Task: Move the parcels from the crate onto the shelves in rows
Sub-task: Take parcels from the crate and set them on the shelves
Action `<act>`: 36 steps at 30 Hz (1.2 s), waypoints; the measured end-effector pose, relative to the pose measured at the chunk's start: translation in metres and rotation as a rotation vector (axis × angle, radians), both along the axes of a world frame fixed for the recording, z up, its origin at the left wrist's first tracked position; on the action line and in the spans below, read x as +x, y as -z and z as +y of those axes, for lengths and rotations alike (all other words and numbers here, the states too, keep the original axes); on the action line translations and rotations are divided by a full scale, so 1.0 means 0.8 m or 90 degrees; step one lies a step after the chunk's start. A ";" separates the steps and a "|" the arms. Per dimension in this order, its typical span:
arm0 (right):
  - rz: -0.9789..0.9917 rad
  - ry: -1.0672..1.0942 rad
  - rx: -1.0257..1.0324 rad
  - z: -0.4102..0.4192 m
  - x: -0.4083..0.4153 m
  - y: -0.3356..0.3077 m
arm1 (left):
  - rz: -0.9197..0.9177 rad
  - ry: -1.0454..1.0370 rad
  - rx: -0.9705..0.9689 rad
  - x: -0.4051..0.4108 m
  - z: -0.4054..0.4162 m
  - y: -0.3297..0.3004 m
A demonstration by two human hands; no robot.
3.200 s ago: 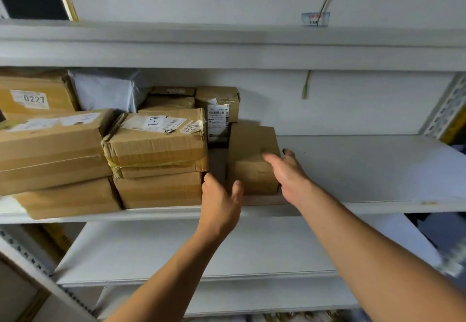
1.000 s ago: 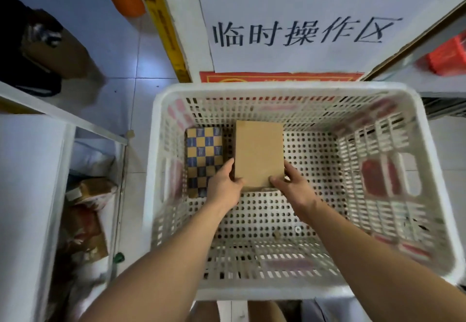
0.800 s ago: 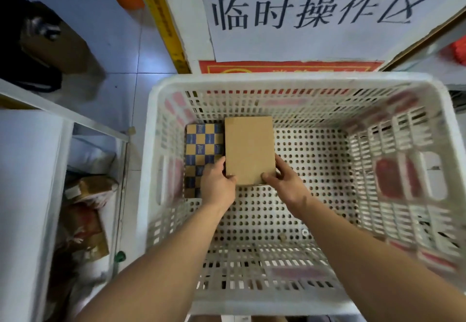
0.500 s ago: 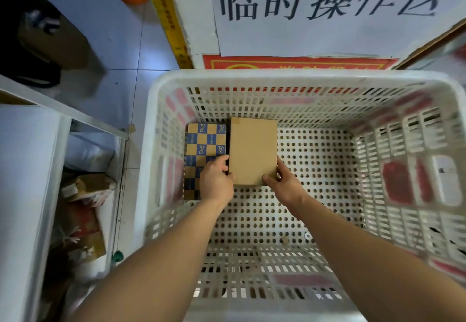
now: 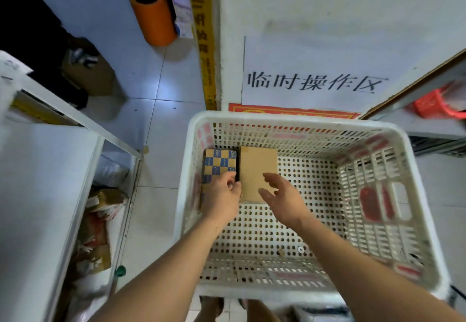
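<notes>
A white perforated plastic crate (image 5: 290, 118) stands on the floor below me. Two parcels lie side by side at its far left: a blue-and-yellow checkered box (image 5: 220, 161) and a plain brown cardboard box (image 5: 257, 166). My left hand (image 5: 222, 197) covers the near end of the checkered box, its thumb and fingertips curled into the gap between the two boxes. My right hand (image 5: 280, 195) hovers over the near end of the brown box with spread, straight fingers, holding nothing.
A white shelf board (image 5: 37, 195) juts in at left, with crumpled parcels (image 5: 100, 203) on the level below it. An orange roll (image 5: 151, 11) leans at the back. A red basket (image 5: 438, 105) sits on a shelf at right. A wall sign hangs behind the crate.
Both hands were holding the near end of the brown box. Now the right hand has lifted off it, open, and the left has shifted left onto the checkered box. The view has pulled back.
</notes>
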State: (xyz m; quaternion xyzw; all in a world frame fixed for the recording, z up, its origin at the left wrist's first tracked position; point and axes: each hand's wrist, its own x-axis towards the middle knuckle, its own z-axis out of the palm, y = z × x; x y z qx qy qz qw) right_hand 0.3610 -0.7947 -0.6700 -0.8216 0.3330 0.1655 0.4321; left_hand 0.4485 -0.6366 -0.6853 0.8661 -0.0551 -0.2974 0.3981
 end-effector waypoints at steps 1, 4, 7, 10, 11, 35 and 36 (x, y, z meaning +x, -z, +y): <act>-0.003 -0.025 -0.011 0.008 0.001 -0.027 | -0.020 0.001 -0.008 0.000 0.011 -0.027; -0.013 -0.104 -0.051 0.039 0.013 -0.110 | -0.081 0.001 0.004 0.002 0.057 -0.114; -0.071 -0.211 -0.061 0.083 0.035 -0.203 | -0.173 -0.026 0.069 0.002 0.127 -0.202; -0.104 -0.298 -0.089 0.113 0.055 -0.250 | -0.219 -0.045 0.149 -0.005 0.177 -0.252; -0.130 -0.335 -0.091 0.128 0.063 -0.266 | -0.225 -0.072 0.175 -0.010 0.200 -0.270; -0.516 -1.045 0.233 0.762 -0.046 -0.615 | -0.492 -0.945 0.378 -0.437 0.671 -0.625; -0.524 -1.055 0.243 0.785 -0.060 -0.629 | -0.502 -0.966 0.390 -0.451 0.688 -0.632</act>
